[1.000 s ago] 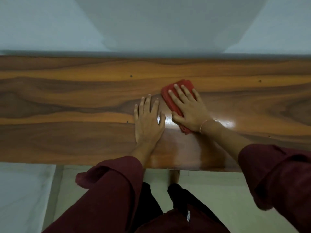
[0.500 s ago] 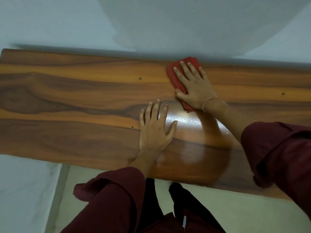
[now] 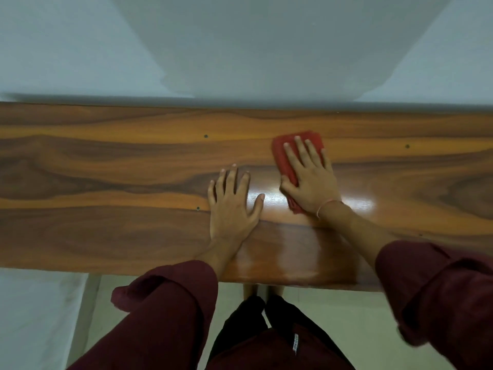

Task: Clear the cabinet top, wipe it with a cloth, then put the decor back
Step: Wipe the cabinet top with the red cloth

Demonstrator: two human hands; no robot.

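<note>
Now I see my right hand pressing flat, fingers straight, on the red cloth, at one o'clock from my left hand, spread wide on the cabinet top.

Pale wall (broadly shadowed), beige floor

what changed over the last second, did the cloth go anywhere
The right hand pushed the red cloth away to the back edge of the cabinet top, then drew it back toward the middle. It pressed flat on the cloth throughout; nothing was picked up or let go. The left hand stayed flat on the wood in the same spot.
</note>
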